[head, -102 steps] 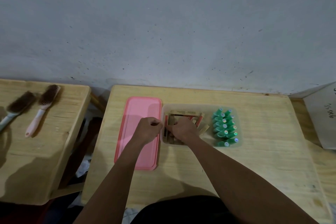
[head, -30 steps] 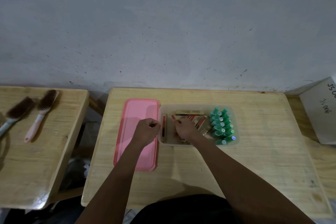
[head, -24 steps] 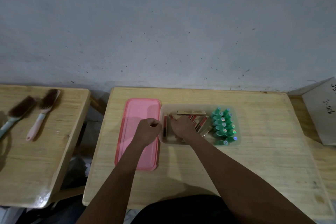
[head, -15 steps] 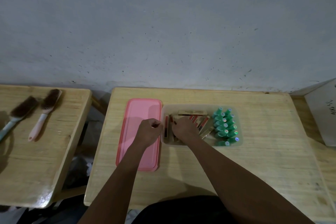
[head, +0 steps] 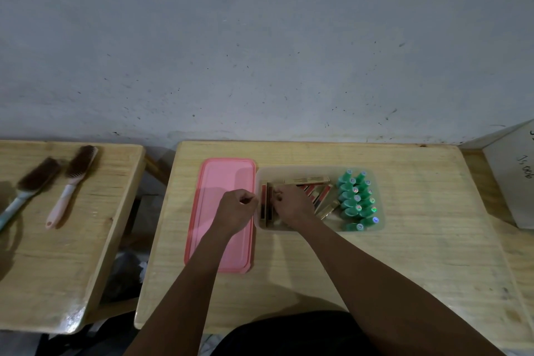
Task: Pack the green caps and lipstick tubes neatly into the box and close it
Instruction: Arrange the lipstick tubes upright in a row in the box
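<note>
A clear plastic box [head: 378, 179] sits open on the wooden table. Several green caps [head: 357, 201] stand packed in rows at its right end. Gold and red lipstick tubes [head: 319, 196] lie in its left and middle part, some lined up at the left wall, others slanted. My right hand [head: 291, 204] is inside the box on top of the tubes, fingers curled at a tube near the left end. My left hand [head: 235, 209] is a loose fist over the pink lid [head: 222, 182], against the box's left wall. The lid lies flat beside the box.
A second wooden table [head: 57, 254] stands to the left across a gap, with two brushes [head: 69, 182] on it. A white carton [head: 514, 176] sits at the far right. A grey wall runs behind both tables.
My right hand has shifted slightly leftward among the tubes, and more tubes now stand lined along the left wall. My left hand has stayed at the box's left edge.
</note>
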